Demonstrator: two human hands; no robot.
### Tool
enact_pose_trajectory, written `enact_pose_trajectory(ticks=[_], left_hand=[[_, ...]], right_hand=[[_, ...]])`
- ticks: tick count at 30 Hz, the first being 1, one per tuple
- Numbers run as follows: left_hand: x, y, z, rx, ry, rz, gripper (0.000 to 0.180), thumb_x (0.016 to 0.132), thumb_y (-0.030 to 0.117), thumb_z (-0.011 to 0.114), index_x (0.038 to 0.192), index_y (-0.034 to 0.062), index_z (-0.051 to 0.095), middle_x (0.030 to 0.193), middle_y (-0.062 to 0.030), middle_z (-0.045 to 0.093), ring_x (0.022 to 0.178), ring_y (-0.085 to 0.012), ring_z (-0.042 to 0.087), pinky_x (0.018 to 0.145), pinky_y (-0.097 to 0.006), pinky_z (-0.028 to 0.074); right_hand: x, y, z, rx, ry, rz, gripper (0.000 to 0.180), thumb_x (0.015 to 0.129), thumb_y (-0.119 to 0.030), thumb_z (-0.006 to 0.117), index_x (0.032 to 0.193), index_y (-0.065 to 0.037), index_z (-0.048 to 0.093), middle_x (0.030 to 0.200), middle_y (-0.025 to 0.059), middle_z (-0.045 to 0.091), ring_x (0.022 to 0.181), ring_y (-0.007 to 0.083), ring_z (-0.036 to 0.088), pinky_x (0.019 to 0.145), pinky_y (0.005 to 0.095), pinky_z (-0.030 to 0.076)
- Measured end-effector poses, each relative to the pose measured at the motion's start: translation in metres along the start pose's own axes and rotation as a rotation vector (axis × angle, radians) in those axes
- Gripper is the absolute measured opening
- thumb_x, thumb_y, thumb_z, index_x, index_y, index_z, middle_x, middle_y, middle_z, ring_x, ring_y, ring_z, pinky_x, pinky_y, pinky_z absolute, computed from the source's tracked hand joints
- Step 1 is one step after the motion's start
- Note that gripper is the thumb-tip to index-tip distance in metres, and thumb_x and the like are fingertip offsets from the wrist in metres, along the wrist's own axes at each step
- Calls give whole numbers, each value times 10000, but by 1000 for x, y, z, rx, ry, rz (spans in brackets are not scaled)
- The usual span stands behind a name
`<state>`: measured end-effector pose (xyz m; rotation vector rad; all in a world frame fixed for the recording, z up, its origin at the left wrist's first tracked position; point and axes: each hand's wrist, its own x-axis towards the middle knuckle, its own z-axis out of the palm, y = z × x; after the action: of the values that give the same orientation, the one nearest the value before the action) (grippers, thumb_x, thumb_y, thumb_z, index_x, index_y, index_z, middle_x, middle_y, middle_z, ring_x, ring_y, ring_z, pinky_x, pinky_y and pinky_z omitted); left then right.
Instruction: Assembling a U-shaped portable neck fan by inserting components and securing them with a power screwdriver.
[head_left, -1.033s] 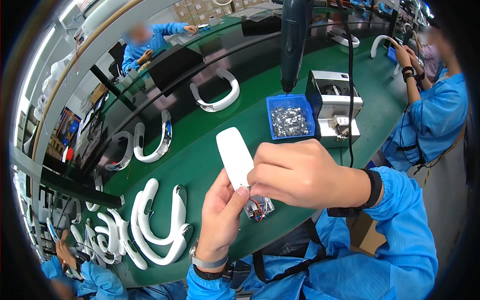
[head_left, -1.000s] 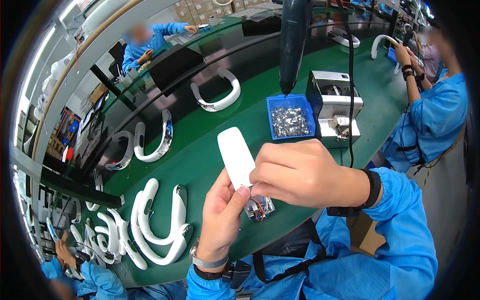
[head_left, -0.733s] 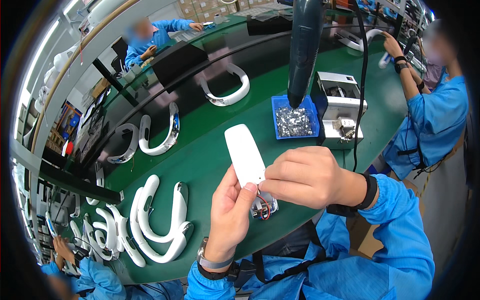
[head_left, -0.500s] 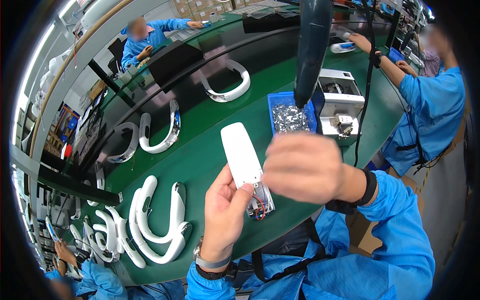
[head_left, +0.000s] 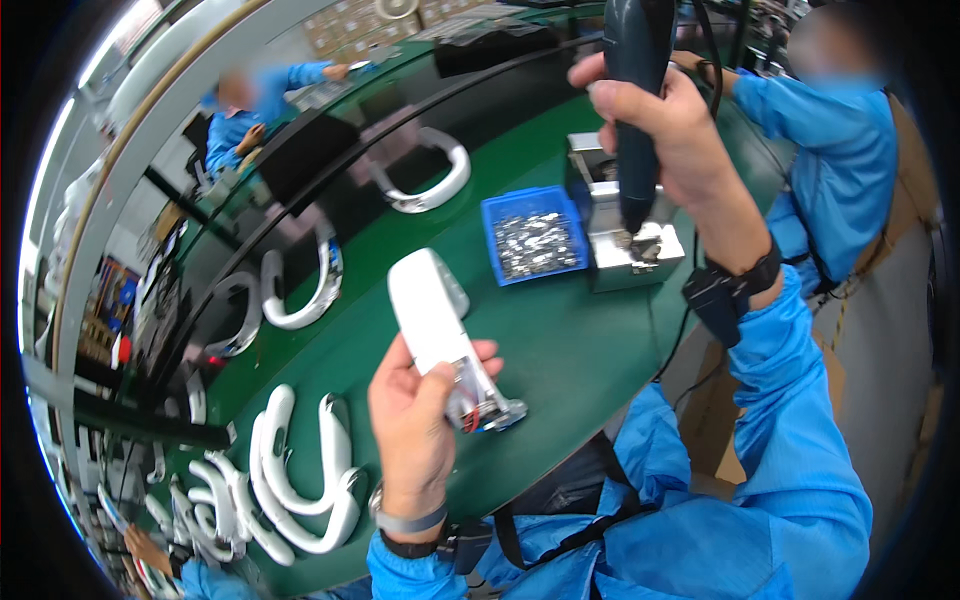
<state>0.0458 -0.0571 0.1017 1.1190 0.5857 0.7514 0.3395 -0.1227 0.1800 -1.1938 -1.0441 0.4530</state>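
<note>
My left hand is closed round a white curved plastic housing, thumb on its near end. That end is uncovered, and red wires and small inner parts show there. My right hand is raised on the right, its fingers wrapped round a dark hanging electric screwdriver. The screwdriver points down, its tip over the front of a silver metal box that looks like a screw feeder. Whether the tip touches the box I cannot tell.
A blue tray of small metal pieces stands left of the box. White U-shaped housings lie grouped at the left of the green table. More, such as one U-shaped housing, lie farther back. Co-workers in blue sit around; a cable hangs right.
My right hand has left the housing, risen and taken hold of the screwdriver, whose tip is now over the silver box. The housing has turned slightly in my left hand. The view has shifted.
</note>
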Motion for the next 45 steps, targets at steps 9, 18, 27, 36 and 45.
enact_pose_trajectory(ticks=[9,18,27,36,45], left_hand=[[-4,11,-2,143,46,-60,514,914,92,502,1382,-91,395,1027,-230,687,859,-258,730,749,-350,620],[6,3,12,87,83,-20,458,898,14,491,1331,-120,429,978,-257,697,843,-281,732,779,-363,612],[8,7,7,73,32,-13,442,907,10,484,1330,-112,439,1000,-256,695,860,-284,727,795,-368,607],[6,3,2,82,-42,-9,399,909,67,488,1284,-71,482,982,-220,705,830,-253,725,754,-349,608],[3,3,-9,-8,-106,52,388,943,0,496,1324,-66,465,1067,-220,700,932,-245,719,818,-336,595]], right_hand=[[-52,51,-18,5,236,-314,357,919,-94,700,1207,3,513,939,98,670,712,139,640,695,272,523],[-70,85,-16,59,370,-343,394,845,-80,795,1163,-15,572,832,16,653,628,64,584,539,215,469],[-56,61,-10,-15,207,-237,526,934,-295,672,1323,9,489,831,53,631,606,80,556,562,218,452],[-30,-34,59,219,-153,-449,552,1038,-443,462,1301,42,461,975,185,655,668,163,641,639,296,567],[-24,-61,152,234,-294,-599,392,1012,-403,551,1099,-21,550,783,67,632,602,136,604,575,277,505]])
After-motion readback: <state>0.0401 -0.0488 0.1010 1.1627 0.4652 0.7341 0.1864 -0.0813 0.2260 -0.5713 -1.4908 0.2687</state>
